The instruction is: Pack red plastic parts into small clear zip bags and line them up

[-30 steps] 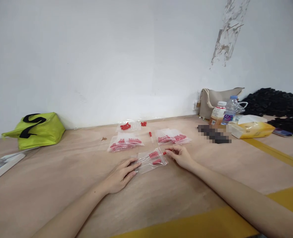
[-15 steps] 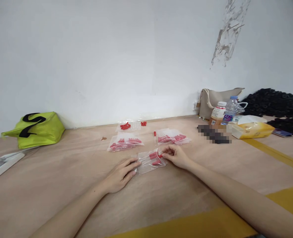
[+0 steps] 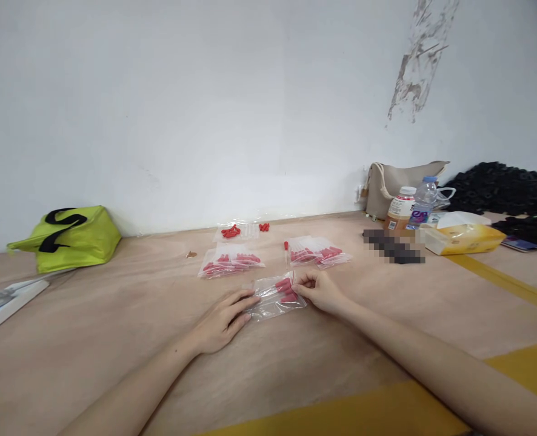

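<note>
A clear plastic bag lies on the brown-covered table in front of me, holding a few droppers with red bulbs and clear stems. My left hand rests on the bag's left end, fingers stretched out over it. At the bag's right edge, by the red bulbs, the thumb and fingertips of my right hand are pinched on the plastic. A single dropper lies just beyond the bag. Farther back are two piles of filled bags, a left pile and a right pile.
Loose red bulbs and clear stems lie near the wall. A lime-green bag stands left. On the right are bottles, a tissue pack, a grey bag and a black heap.
The red bulb that showed at my right fingertips now sits in the bag with the others. My right fingers have closed on the bag's edge; my left hand stays in place.
</note>
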Demonstrator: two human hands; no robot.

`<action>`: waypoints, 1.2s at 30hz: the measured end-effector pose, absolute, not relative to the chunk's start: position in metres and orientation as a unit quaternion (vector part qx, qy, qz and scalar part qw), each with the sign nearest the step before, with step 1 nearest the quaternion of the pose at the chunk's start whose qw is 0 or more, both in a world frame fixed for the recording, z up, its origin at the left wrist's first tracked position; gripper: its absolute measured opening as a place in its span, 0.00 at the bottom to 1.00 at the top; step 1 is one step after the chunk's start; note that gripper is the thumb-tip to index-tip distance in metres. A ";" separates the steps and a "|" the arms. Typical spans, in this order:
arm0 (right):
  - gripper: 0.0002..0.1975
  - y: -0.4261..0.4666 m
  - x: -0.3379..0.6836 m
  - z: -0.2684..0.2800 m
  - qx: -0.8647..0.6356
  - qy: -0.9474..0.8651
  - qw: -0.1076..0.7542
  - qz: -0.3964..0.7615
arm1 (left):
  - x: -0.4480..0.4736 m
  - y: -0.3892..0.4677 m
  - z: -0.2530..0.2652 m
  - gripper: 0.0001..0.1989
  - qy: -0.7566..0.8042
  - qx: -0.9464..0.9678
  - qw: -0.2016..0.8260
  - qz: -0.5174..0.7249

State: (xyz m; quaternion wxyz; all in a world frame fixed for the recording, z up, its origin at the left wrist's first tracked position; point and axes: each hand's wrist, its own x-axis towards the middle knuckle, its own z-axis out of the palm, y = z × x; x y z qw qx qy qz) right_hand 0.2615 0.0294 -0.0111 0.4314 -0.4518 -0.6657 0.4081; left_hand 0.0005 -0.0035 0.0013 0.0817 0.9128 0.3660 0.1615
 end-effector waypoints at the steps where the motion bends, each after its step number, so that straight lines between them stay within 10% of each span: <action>1: 0.14 0.030 0.262 -0.011 -0.447 -0.654 0.439 0.424 | 0.000 -0.004 0.001 0.19 0.367 0.911 0.086 0.165; 7: 0.13 0.036 0.272 -0.012 -0.436 -0.584 0.439 0.525 | -0.001 -0.004 0.001 0.18 0.368 0.907 0.103 0.175; 14: 0.04 0.062 0.277 0.019 -0.562 -0.740 0.327 0.175 | 0.000 -0.005 0.003 0.16 0.359 0.909 0.109 0.182; 19: 0.05 0.053 0.259 0.029 -0.561 -0.787 0.187 0.175 | 0.000 -0.007 0.004 0.17 0.366 0.905 0.114 0.187; 31: 0.02 0.128 0.240 0.045 -0.638 -0.711 0.245 0.163 | -0.002 -0.005 0.001 0.16 0.355 0.906 0.137 0.186; 36: 0.27 0.153 0.209 0.026 -0.702 -0.640 0.247 0.190 | -0.003 -0.004 -0.001 0.16 0.346 0.909 0.137 0.186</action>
